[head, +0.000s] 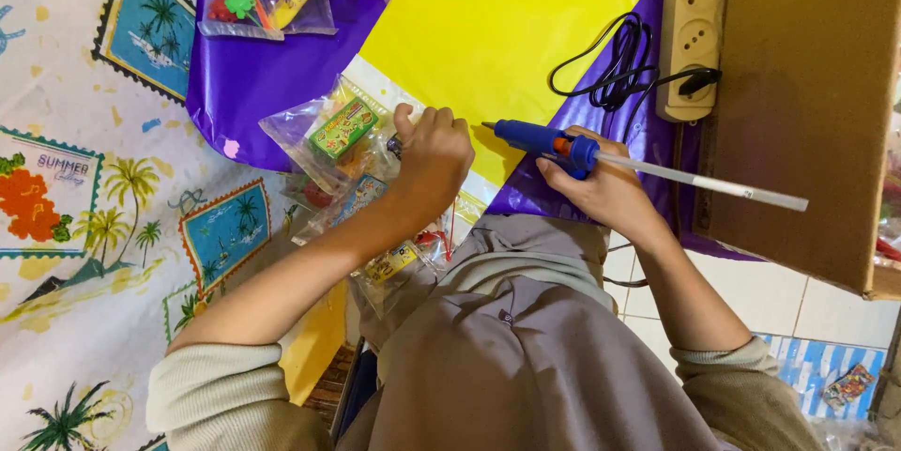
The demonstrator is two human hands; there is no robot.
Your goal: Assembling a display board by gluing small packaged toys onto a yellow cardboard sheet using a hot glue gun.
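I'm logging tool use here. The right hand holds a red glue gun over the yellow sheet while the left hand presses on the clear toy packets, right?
Not quite: the head view shows the glue gun in the right hand is blue, not red. It does point over the yellow sheet, and the left hand presses on the clear toy packets.

Single head-worn view; steeply downward, close over the yellow sheet [507,19] and lap

One glue gun [544,142], two hands [432,158].
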